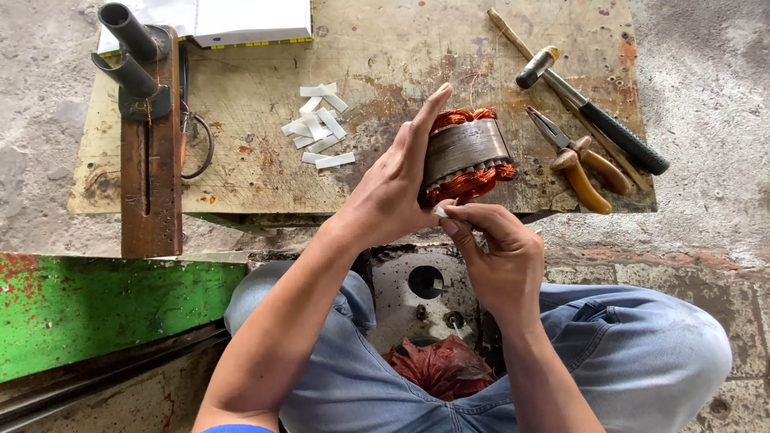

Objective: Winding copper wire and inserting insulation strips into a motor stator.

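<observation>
At the far left of my bench [257,184] stands a rusty steel bracket [151,160] with two dark tubes [128,52] sticking up from it, and behind it lies one white booklet [233,20]. Next comes a loose heap of white paper strips [319,124], roughly ten of them, though they overlap too much for a sure count. My left hand [393,188] rises over the front edge of the bench, its fingers [425,120] straight and pressed together against the side of the one stator [467,156], a grey steel ring with copper windings bulging above and below; my palm hides its left side. Just under it my right hand [497,248] pinches one small white paper slip [440,212] between thumb and forefinger, its tip touching the lower windings. Right of the stator lie one pair of pliers [581,160] with tan handles and one hammer [589,120] with a black grip, well apart from my hands. Between my knees sits a wad of reddish copper wire [441,369].
</observation>
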